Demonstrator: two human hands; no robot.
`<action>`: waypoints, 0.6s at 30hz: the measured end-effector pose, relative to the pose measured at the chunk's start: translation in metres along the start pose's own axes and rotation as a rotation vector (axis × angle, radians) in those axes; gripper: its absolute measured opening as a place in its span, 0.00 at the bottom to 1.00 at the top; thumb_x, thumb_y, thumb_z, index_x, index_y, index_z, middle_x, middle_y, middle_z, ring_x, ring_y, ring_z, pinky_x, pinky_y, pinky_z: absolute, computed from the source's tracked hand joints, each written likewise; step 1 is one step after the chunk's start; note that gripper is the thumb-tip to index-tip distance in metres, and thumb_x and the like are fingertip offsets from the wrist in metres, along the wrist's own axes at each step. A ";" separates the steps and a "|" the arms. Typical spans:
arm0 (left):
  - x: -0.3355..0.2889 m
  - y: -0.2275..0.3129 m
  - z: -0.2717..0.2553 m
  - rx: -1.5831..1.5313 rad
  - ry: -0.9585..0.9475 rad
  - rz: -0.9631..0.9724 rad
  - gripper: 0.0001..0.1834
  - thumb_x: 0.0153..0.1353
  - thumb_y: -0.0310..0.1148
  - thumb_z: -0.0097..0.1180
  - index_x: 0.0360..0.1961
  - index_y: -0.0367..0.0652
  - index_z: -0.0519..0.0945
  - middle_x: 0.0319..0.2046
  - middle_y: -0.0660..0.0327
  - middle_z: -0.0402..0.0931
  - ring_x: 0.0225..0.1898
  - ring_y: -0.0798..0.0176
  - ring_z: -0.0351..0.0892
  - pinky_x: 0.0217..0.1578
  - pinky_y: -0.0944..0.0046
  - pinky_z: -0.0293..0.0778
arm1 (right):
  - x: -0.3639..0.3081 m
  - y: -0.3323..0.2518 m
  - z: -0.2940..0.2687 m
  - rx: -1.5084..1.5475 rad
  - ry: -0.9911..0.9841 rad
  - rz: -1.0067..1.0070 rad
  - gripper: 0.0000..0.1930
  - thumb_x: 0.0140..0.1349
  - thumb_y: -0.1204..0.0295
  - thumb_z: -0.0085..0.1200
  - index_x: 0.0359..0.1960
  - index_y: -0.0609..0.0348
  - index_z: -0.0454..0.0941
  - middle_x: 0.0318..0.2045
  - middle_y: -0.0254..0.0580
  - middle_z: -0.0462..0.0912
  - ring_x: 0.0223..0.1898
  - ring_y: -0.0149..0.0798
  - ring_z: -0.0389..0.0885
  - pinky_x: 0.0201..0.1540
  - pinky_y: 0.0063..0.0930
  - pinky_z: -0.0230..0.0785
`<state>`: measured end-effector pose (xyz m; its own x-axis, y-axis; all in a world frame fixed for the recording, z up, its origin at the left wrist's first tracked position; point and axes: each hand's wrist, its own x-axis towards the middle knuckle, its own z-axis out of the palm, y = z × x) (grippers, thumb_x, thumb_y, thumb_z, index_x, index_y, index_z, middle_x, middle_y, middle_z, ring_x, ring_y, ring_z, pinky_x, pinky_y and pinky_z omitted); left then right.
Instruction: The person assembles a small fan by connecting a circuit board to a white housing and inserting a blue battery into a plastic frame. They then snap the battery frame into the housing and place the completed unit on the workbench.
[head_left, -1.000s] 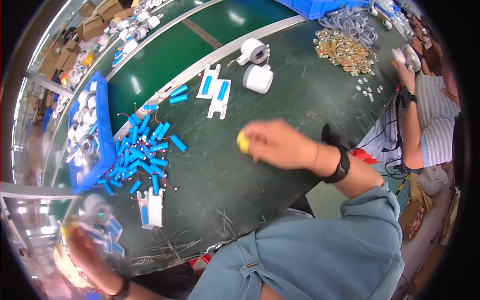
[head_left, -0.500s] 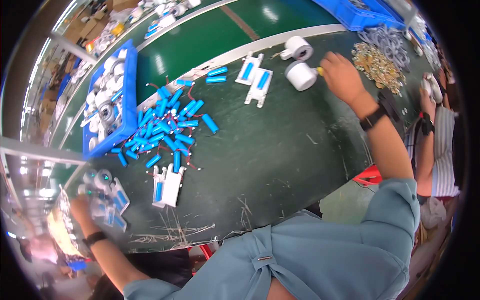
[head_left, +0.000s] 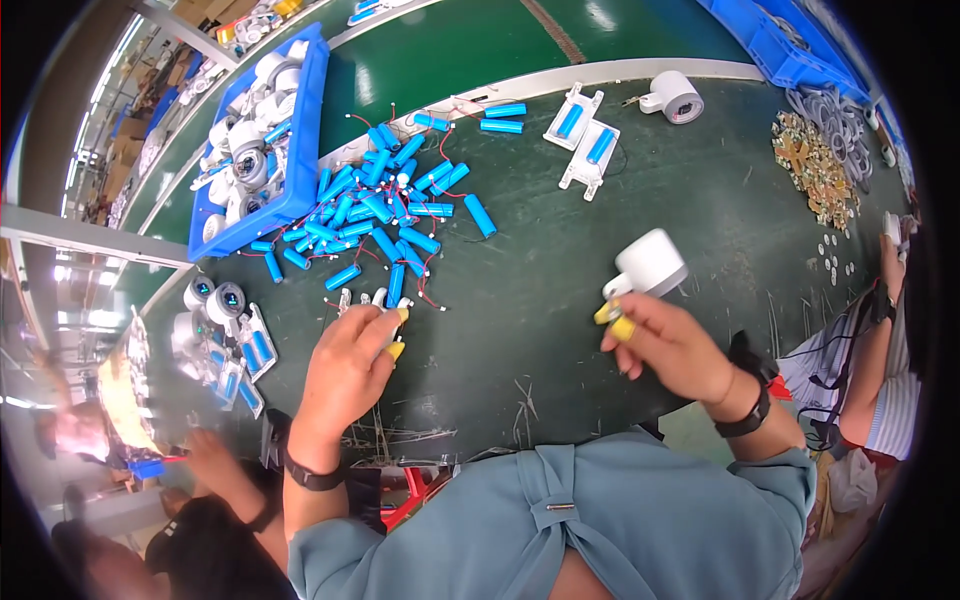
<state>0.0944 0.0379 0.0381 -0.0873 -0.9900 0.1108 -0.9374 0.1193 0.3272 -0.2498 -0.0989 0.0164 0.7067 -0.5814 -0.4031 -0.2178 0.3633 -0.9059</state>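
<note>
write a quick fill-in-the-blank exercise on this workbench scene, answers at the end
1. The right hand wears finger covers coloured ____.
2. The cylinders heaped on the table are coloured ____.
3. For the person, that heap lies to the ____ of the white housing at the right hand.

Missing words: yellow; blue; left

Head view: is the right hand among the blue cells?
No, the right hand is beside a white housing, well to the right of the blue cells.
</note>
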 end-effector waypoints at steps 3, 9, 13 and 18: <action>0.004 0.008 0.007 -0.070 0.062 -0.167 0.22 0.47 0.22 0.62 0.46 0.37 0.74 0.40 0.51 0.74 0.37 0.47 0.77 0.37 0.58 0.75 | -0.004 0.011 0.018 0.060 -0.065 0.013 0.13 0.71 0.73 0.41 0.54 0.63 0.68 0.37 0.36 0.77 0.29 0.22 0.73 0.33 0.17 0.70; -0.018 0.006 0.016 0.159 0.211 -0.376 0.19 0.50 0.24 0.59 0.45 0.36 0.75 0.33 0.50 0.77 0.32 0.44 0.78 0.34 0.57 0.75 | 0.003 0.023 0.031 0.049 -0.120 -0.021 0.14 0.70 0.73 0.42 0.55 0.64 0.69 0.37 0.37 0.79 0.29 0.23 0.73 0.32 0.19 0.71; -0.022 0.017 0.010 -0.087 0.482 -0.601 0.14 0.61 0.22 0.52 0.48 0.33 0.75 0.32 0.57 0.80 0.30 0.68 0.79 0.31 0.66 0.73 | 0.003 0.027 0.033 0.129 -0.084 -0.019 0.12 0.70 0.72 0.43 0.49 0.65 0.72 0.35 0.37 0.80 0.28 0.22 0.75 0.30 0.18 0.71; -0.035 0.029 0.017 -0.890 0.192 -0.511 0.18 0.59 0.14 0.50 0.51 0.33 0.75 0.43 0.59 0.78 0.42 0.70 0.76 0.46 0.71 0.70 | 0.000 0.021 0.031 0.085 -0.092 0.045 0.10 0.70 0.73 0.43 0.46 0.65 0.73 0.32 0.37 0.80 0.28 0.23 0.77 0.28 0.17 0.71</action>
<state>0.0643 0.0748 0.0281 0.3778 -0.9188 -0.1141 -0.2539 -0.2213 0.9416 -0.2334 -0.0684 0.0015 0.7574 -0.4949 -0.4259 -0.1957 0.4502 -0.8712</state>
